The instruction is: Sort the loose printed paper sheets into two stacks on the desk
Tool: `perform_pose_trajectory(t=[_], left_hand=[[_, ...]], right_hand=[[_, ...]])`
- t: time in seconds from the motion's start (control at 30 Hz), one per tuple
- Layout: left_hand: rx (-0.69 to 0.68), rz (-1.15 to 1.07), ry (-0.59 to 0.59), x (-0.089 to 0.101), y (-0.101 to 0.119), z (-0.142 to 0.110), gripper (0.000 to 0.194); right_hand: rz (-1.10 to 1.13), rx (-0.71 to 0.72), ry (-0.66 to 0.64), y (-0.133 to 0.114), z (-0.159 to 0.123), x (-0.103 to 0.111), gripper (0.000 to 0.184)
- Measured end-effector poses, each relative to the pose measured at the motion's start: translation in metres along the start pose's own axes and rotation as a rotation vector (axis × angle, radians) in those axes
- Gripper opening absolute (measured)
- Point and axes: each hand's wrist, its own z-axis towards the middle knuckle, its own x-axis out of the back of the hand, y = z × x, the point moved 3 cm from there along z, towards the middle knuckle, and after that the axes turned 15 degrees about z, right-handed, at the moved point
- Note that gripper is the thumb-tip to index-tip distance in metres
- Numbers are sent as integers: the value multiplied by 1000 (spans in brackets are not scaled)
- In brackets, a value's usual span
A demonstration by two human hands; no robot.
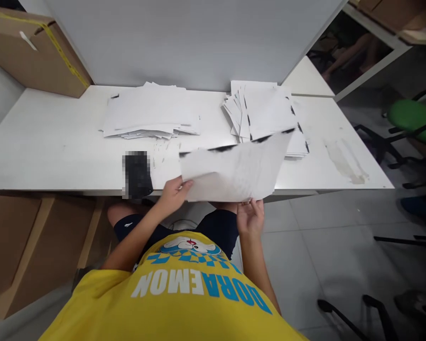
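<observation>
A white sheet of paper [234, 168] with a black-marked far edge is held over the front edge of the table. My left hand [174, 193] pinches its left side, thumb on top. At the near edge, my right hand [251, 215] grips the paper with the palm turned up and fingertips at the rim. Whether more than one sheet is held I cannot tell. Behind the sheet's right end lies a stack of papers [270, 109], partly covered by it. Another paper pile [149, 111] sits farther left. Left of my left hand lies a black object [138, 173], partly pixelated.
The white table [57, 142] runs against a grey panel [184, 42]. A cardboard box [35, 52] stands at the back left, and more cardboard [31, 251] is under the table at left. A green chair [415, 121] is at right. Another person's limb [351, 54] shows at upper right.
</observation>
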Motion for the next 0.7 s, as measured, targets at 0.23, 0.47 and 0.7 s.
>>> perform_pose_trajectory(t=[0.23,0.47,0.7], left_hand=[[-122,70,260,45,-23,21,47],[-196,59,84,37,-23,11,45],[-159,-149,126,18,-30,14,42]], right_hand=[[-53,223,-133,-21,83,-14,68],[-412,149,-185,-27,101,6,37],[-660,48,-172,-35,102,30,30]])
